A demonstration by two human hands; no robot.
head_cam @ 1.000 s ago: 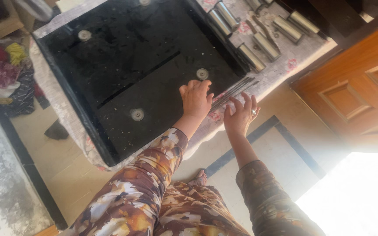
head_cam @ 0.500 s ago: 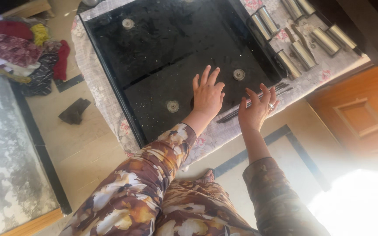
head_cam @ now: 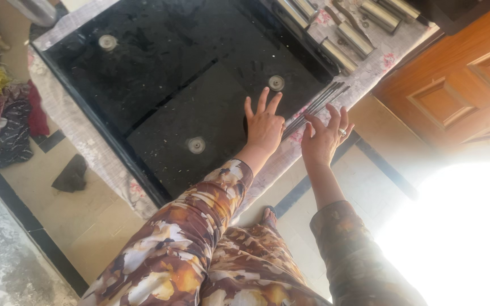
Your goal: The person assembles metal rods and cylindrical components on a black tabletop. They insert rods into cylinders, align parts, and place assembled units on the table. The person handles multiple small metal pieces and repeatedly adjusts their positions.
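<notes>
View: Looking down from head height past two arms in brown and cream patterned sleeves, toward a low table and a tiled floor.
Left hand: The left hand has its fingers spread wide, palm down at the near edge of the black glass panel. It grips nothing; whether the palm presses the glass or hovers just over it cannot be told.
Right hand: The right hand, with a ring on one finger, is open with fingers loosely fanned. It holds nothing. Its fingertips are at the near ends of the thin metal rods.
Glass panel: A large dark panel lying flat on a flowered cloth, with a second, smaller black panel overlapping its near corner. Round metal discs sit at several corners.
Rods: A small bundle lying together on the cloth, just beside the panel's right edge, between the two hands.
Metal tubes: Several short shiny metal tubes lie loose on the cloth beyond the rods, well apart from both hands.
Progress: The panels lie flat with discs in place; rods and tubes all lie loose, so any fitting of them appears not yet begun.
Surroundings: A heap of clothes at left, a wooden door at right, bright glare lower right.
</notes>
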